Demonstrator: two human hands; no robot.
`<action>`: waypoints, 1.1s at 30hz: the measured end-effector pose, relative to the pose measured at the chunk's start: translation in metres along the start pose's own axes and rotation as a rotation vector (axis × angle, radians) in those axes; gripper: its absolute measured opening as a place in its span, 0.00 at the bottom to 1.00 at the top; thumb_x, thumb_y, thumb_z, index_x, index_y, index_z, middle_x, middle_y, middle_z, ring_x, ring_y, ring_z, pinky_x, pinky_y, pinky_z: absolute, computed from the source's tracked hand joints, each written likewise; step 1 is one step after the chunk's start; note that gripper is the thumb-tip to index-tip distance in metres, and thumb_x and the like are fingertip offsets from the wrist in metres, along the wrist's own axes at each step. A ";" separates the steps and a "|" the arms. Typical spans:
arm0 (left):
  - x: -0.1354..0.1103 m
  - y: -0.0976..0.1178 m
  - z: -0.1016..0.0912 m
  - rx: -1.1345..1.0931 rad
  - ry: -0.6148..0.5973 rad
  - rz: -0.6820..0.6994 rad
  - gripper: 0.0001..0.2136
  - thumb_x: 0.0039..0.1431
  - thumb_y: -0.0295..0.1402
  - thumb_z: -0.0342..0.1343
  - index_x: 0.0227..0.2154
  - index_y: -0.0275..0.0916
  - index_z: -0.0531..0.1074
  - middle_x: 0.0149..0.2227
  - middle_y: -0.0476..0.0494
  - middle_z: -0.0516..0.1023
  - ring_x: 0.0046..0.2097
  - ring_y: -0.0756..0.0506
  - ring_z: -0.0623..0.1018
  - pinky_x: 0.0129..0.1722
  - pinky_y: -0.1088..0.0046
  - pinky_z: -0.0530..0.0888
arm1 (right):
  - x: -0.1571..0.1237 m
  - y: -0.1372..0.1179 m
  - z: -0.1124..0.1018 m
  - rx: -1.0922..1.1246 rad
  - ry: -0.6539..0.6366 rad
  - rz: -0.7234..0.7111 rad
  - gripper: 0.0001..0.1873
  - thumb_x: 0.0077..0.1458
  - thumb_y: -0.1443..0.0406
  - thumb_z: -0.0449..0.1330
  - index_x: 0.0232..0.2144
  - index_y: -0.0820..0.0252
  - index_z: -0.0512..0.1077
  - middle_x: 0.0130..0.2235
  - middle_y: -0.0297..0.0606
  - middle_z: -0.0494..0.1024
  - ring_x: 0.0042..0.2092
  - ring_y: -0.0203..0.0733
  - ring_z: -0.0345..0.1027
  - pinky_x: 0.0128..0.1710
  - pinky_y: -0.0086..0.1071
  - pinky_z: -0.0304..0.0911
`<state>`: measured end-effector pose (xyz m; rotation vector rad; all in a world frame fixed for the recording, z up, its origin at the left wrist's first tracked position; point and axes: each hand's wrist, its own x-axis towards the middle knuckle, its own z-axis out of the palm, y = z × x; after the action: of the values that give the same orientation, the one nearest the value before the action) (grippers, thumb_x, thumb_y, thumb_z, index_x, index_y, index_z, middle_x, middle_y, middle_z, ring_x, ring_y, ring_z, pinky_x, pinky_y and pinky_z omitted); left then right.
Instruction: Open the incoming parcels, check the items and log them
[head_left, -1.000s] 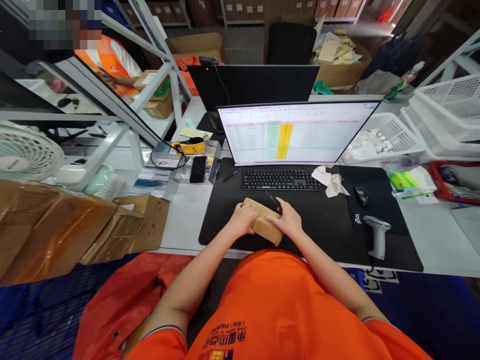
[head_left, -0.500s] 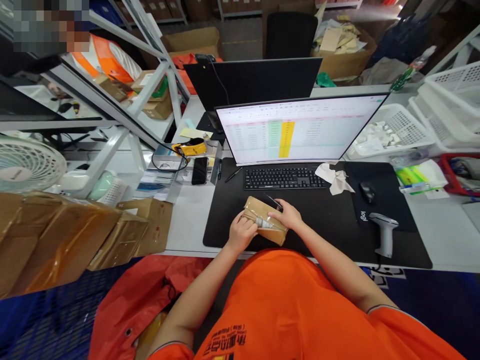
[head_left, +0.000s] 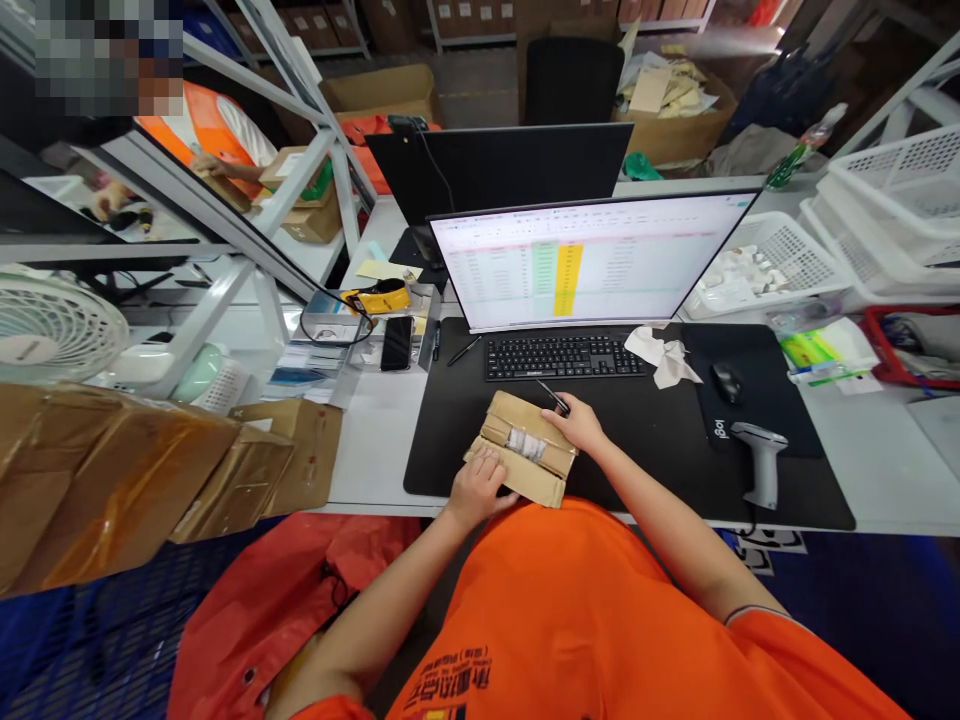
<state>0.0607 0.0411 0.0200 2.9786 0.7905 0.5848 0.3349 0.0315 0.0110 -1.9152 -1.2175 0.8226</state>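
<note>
The cardboard parcel (head_left: 521,450) lies on the black desk mat (head_left: 450,440) at lower centre of the frame. The left hand (head_left: 480,487) rests on it, fingers (head_left: 480,465) flat and slightly apart; the right hand (head_left: 581,423) sits at its upper edge, fingers (head_left: 564,407) clamped on a slim dark tool (head_left: 551,396)

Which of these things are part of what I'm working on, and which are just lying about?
In use: flat brown cardboard parcel with clear tape, under the left hand and right hand; thin black pointed tool at the right fingertips.
Lying about: black computer keyboard; crumpled white tissue; black smartphone; grey handheld barcode scanner.
</note>
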 end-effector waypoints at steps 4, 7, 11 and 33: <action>0.034 -0.006 -0.038 -0.081 -0.394 -0.112 0.19 0.66 0.47 0.48 0.30 0.38 0.75 0.34 0.38 0.78 0.38 0.40 0.78 0.37 0.65 0.74 | -0.016 0.009 0.000 0.073 0.183 -0.039 0.25 0.65 0.51 0.49 0.52 0.60 0.72 0.46 0.43 0.78 0.45 0.45 0.72 0.47 0.37 0.67; 0.082 -0.007 -0.045 0.027 -0.487 -0.215 0.13 0.63 0.41 0.56 0.39 0.35 0.76 0.38 0.35 0.79 0.41 0.38 0.79 0.39 0.64 0.74 | -0.041 0.024 -0.013 0.086 0.251 -0.039 0.27 0.65 0.51 0.46 0.51 0.64 0.72 0.42 0.45 0.78 0.41 0.46 0.72 0.45 0.39 0.68; 0.137 -0.012 -0.017 -0.027 -0.483 0.068 0.34 0.52 0.41 0.69 0.60 0.41 0.64 0.62 0.32 0.67 0.62 0.35 0.68 0.59 0.58 0.66 | -0.087 0.050 -0.041 0.059 0.227 -0.060 0.26 0.63 0.49 0.50 0.47 0.62 0.75 0.38 0.43 0.80 0.39 0.47 0.74 0.43 0.39 0.70; 0.132 -0.009 0.003 -0.172 -0.455 0.163 0.13 0.67 0.36 0.52 0.48 0.34 0.72 0.47 0.34 0.76 0.51 0.39 0.75 0.55 0.59 0.70 | -0.091 0.046 -0.109 -0.706 -0.071 -0.306 0.21 0.69 0.58 0.49 0.58 0.51 0.72 0.37 0.42 0.77 0.37 0.42 0.68 0.36 0.31 0.59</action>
<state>0.1638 0.1129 0.0627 2.8575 0.4387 -0.0340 0.4124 -0.0917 0.0450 -2.1446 -1.9724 0.3102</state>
